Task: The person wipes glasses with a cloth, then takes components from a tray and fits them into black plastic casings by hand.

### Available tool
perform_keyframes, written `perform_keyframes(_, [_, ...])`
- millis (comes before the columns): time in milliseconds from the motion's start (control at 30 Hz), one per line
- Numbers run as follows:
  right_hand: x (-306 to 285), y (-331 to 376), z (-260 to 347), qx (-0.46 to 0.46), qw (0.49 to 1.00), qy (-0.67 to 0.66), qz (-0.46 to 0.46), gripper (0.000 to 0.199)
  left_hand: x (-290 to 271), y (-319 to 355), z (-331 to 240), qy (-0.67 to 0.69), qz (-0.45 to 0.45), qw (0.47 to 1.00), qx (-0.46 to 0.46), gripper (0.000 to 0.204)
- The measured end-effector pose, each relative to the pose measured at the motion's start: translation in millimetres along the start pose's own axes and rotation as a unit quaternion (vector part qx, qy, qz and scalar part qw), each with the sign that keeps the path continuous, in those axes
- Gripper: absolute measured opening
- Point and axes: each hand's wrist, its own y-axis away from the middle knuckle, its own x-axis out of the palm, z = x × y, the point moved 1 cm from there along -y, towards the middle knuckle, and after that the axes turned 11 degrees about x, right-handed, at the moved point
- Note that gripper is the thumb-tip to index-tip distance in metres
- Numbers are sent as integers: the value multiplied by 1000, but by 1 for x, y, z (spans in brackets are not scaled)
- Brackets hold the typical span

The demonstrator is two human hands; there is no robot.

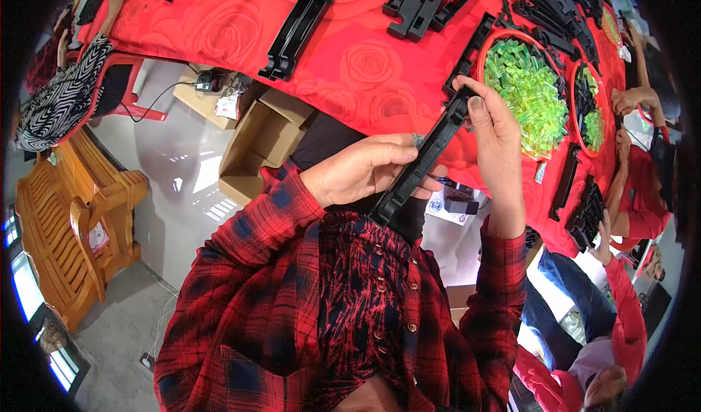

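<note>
A long, narrow black plastic strip (436,143) with a channelled profile slants across in front of my body, just off the table's near edge. My left hand (358,165) grips its middle, with the thumb on top and fingers beneath. A small pale, see-through piece (419,140) shows at the left thumb tip; I cannot tell whether it is held or seated in the strip. At the strip's upper end, my right hand (496,131) closes on it between thumb and fingers. Beside that hand stands a round basket heaped with small yellow-green translucent pieces (524,90).
Black plastic parts (299,32) lie on the red rose-patterned tablecloth (365,65), with more black strips (420,6) farther back. A smaller basket holds black and green pieces (593,131). Other people's hands (634,101) work at the right. A cardboard box (232,156) and wooden bench (77,218) stand left.
</note>
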Motion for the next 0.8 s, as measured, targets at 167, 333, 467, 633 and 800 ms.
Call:
perform_keyframes(167, [5,2,-3,8,1000,-28,2,31,0,2,9,-205,-37,975,75,44])
perform_keyframes(333, [9,2,-1,-34,999,38,3,31,-5,0,24,-402,-141,901,84,19])
perform_keyframes(467, [14,3,-2,-22,1000,5,0,30,-2,-3,30,-349,-150,917,121,19])
perform_keyframes(633, [16,6,0,-31,999,22,-23,26,-10,-6,43,-365,-183,903,130,17])
perform_keyframes(800, [18,7,-3,-26,999,-5,-26,28,-4,-9,47,-382,-211,890,131,14])
